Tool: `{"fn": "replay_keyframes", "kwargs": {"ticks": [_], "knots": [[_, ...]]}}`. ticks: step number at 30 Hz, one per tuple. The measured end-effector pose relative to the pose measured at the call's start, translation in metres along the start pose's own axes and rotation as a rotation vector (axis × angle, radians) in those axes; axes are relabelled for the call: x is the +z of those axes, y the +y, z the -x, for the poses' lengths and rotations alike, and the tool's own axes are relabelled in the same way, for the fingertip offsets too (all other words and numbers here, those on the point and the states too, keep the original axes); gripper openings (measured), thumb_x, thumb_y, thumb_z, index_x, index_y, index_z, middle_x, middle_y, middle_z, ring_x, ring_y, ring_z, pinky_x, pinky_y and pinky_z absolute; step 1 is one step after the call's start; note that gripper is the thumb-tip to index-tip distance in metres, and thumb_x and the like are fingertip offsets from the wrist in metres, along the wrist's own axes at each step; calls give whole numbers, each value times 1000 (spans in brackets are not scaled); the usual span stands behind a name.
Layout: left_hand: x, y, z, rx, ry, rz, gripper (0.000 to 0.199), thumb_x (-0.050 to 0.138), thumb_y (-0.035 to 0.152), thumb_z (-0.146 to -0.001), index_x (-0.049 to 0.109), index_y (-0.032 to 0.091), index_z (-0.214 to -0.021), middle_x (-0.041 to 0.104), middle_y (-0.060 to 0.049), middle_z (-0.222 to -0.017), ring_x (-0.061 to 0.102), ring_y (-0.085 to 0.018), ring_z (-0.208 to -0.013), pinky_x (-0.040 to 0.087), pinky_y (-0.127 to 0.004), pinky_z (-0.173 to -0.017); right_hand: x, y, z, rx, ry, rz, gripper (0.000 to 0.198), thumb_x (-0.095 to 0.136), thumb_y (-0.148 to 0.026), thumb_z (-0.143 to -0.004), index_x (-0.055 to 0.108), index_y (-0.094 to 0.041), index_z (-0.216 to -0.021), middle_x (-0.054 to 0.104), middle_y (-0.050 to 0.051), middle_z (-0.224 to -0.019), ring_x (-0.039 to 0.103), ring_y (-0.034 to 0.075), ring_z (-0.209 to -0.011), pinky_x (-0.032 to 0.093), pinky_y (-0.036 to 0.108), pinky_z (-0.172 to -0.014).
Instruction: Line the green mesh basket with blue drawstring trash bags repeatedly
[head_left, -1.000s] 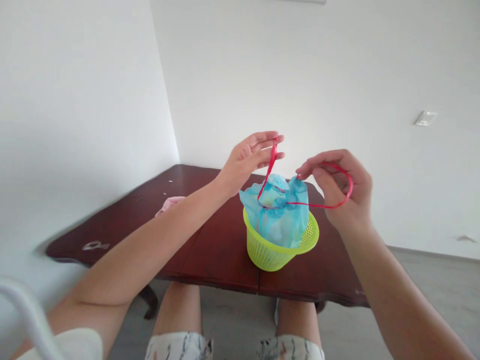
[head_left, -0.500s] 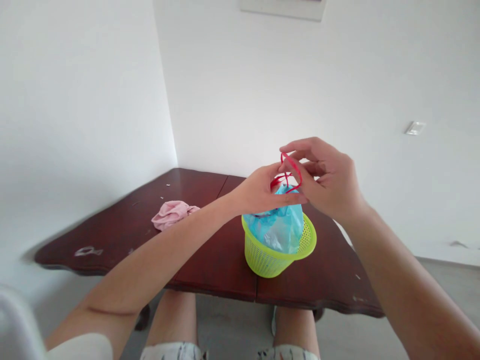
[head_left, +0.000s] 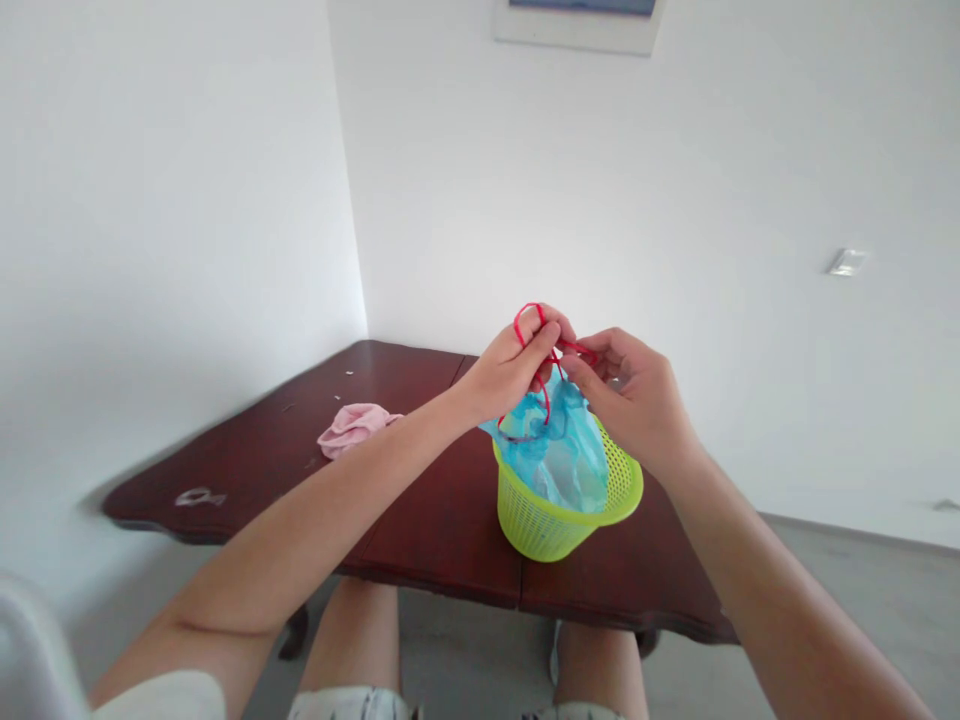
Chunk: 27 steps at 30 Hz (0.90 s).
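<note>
A light blue plastic bag (head_left: 566, 465) sits in a yellow-green perforated basket (head_left: 536, 525) on the table. From the bag's gathered top rises a thin red drawstring (head_left: 546, 400), part of it looped over my left hand. My left hand (head_left: 517, 360) is closed, thumb against the fingers, pinching the drawstring above the bag. Close beside it on the right, my right hand (head_left: 634, 395) pinches another stretch of the red string between thumb and fingers. The ends between my fingers are partly hidden.
A crumpled pink cloth (head_left: 356, 428) lies on the dark red wooden table (head_left: 442, 510), left of the basket. White scraps and marks dot the table's left part. Behind stands a white wall with a switch plate (head_left: 847, 262).
My left hand has gone from spread around the string to pinching it, with a loop over its fingers. My right hand has lowered slightly. The view has shifted a little.
</note>
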<state>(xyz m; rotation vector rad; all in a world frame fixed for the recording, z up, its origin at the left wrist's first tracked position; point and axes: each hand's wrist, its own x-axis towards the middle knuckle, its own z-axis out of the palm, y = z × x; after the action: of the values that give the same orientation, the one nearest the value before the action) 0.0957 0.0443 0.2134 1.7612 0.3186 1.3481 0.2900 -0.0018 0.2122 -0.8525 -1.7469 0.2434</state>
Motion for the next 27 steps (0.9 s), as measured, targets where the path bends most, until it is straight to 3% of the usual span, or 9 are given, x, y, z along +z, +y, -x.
{"fn": "replay_keyframes", "kwargs": {"ticks": [4, 7, 12, 15, 18, 20, 22, 25, 27], "knots": [[2, 1, -1, 8, 109, -15, 37, 69, 62, -120, 67, 26, -112, 70, 1, -96, 47, -7, -52, 37, -24, -45, 4, -8, 7, 56, 48, -113, 44, 88, -58, -109, 74, -23, -87, 75, 0, -72, 65, 15, -61, 50, 29, -57], [-3, 4, -3, -88, 140, 20, 40, 69, 64, -119, 67, 26, -111, 76, 0, -100, 46, -5, -45, 34, -23, -39, 1, -24, 13, 90, 11, -295, 43, 92, -61, -107, 75, -24, -91, 78, 0, -73, 66, 14, -54, 55, 29, -52], [-15, 4, -4, -304, 142, 234, 41, 74, 66, -114, 66, 26, -115, 86, -4, -103, 75, -15, -56, 55, -25, -47, 7, -40, 33, 119, -101, -456, 32, 94, -53, -106, 79, -24, -106, 91, 5, -101, 76, 16, -56, 67, 32, -52], [-17, 6, -5, -316, 144, 299, 44, 78, 67, -110, 64, 25, -113, 89, -8, -112, 84, -20, -65, 52, -24, -46, 19, -31, 49, 188, -196, -337, 22, 88, -46, -111, 83, -26, -120, 92, 8, -127, 70, 11, -50, 63, 29, -44], [-19, 12, -3, -291, 56, 265, 48, 76, 71, -109, 64, 25, -110, 86, -7, -101, 82, -20, -65, 47, -24, -44, 31, -16, 61, 261, -309, -271, 29, 80, -39, -115, 80, -30, -142, 89, 11, -143, 69, 10, -47, 63, 29, -41], [-21, 18, 3, -201, -10, 123, 48, 68, 73, -114, 63, 26, -106, 76, -2, -83, 76, -20, -61, 49, -27, -48, 34, -8, 66, 272, -363, -297, 38, 78, -37, -115, 75, -32, -153, 88, 11, -146, 70, 11, -46, 62, 30, -39], [-25, 24, 11, -10, -18, -163, 45, 61, 68, -119, 65, 27, -102, 66, 0, -74, 70, -19, -63, 55, -31, -59, 33, -5, 69, 240, -347, -285, 42, 77, -37, -117, 71, -34, -159, 89, 10, -139, 65, 10, -45, 57, 29, -37], [-32, 30, 25, 343, 48, -639, 34, 66, 53, -119, 69, 27, -98, 70, -6, -85, 68, -24, -78, 60, -41, -80, 30, -8, 67, 121, -133, -178, 33, 73, -40, -120, 73, -34, -152, 90, 6, -121, 63, 12, -52, 54, 29, -44], [-35, 31, 31, 504, 79, -785, 27, 69, 48, -116, 73, 27, -100, 74, -11, -96, 70, -29, -89, 60, -47, -89, 28, -12, 61, 20, 52, -99, 23, 71, -42, -122, 76, -32, -142, 88, 6, -120, 74, 17, -72, 64, 33, -62]]}}
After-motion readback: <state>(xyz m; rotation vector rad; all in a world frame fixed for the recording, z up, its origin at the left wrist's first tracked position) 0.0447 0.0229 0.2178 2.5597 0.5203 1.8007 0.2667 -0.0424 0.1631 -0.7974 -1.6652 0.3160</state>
